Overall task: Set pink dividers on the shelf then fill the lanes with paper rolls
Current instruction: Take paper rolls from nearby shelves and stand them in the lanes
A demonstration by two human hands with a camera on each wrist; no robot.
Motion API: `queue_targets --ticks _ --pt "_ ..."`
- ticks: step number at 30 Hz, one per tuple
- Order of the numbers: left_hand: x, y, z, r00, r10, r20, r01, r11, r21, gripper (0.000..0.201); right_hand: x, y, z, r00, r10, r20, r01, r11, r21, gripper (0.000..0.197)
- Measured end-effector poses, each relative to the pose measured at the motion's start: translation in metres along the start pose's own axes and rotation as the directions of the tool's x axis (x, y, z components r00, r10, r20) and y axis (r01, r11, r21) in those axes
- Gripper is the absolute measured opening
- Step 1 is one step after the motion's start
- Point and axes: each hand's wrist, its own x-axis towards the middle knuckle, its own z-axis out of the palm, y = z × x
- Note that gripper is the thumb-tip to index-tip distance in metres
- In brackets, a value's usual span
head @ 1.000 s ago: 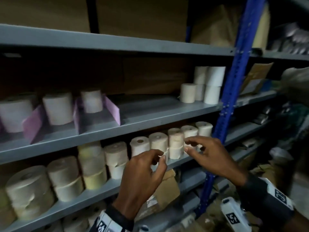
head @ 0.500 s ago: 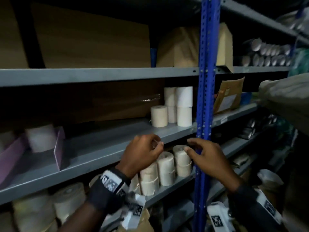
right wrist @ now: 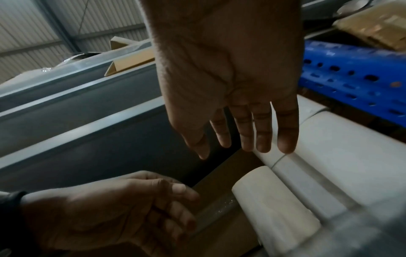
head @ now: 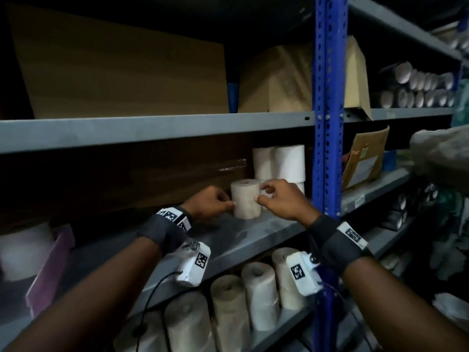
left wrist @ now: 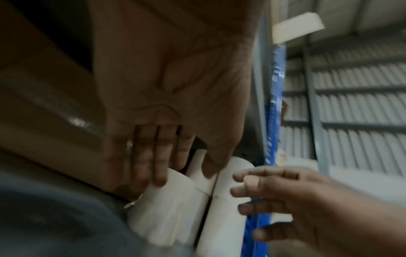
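A cream paper roll (head: 245, 199) stands upright on the grey middle shelf (head: 253, 240), in front of stacked white rolls (head: 281, 161). My left hand (head: 212, 202) is close on its left and my right hand (head: 278, 200) close on its right. Neither hand curls round the roll. In the right wrist view my right hand's fingers (right wrist: 261, 132) are straight over the white rolls (right wrist: 342, 147), and the left hand (right wrist: 131, 208) sits loosely curled, a gap away from the cream roll (right wrist: 274, 201). A pink divider (head: 50, 262) stands far left beside a blurred roll (head: 22, 250).
A blue upright post (head: 327, 97) rises just right of the rolls. Cardboard boxes (head: 121, 72) fill the shelf above. Several beige rolls (head: 258, 295) line the shelf below. A brown envelope (head: 365, 158) and dark tubes (head: 416, 90) sit in the right bay.
The view swung right and up. Both hands rose from the lower row of rolls to the middle shelf and now flank the single cream roll.
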Motion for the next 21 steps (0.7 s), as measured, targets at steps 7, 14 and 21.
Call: queue_targets --ticks 7,14,21 --pt "0.08 -0.027 0.007 0.898 -0.237 0.372 0.338 0.911 -0.236 0.016 0.097 0.002 0.026 0.979 0.015 0.204 0.055 0.941 -0.333 0.053" --pt "0.118 -0.06 0.013 0.864 -0.201 0.461 0.353 0.896 -0.271 0.027 0.13 0.016 0.05 0.942 0.01 0.336 0.143 0.893 -0.427 0.065" --pt "0.136 -0.062 0.024 0.873 -0.171 0.458 0.304 0.923 -0.236 0.034 0.116 0.019 0.044 0.936 -0.147 0.321 0.271 0.882 -0.386 0.061"
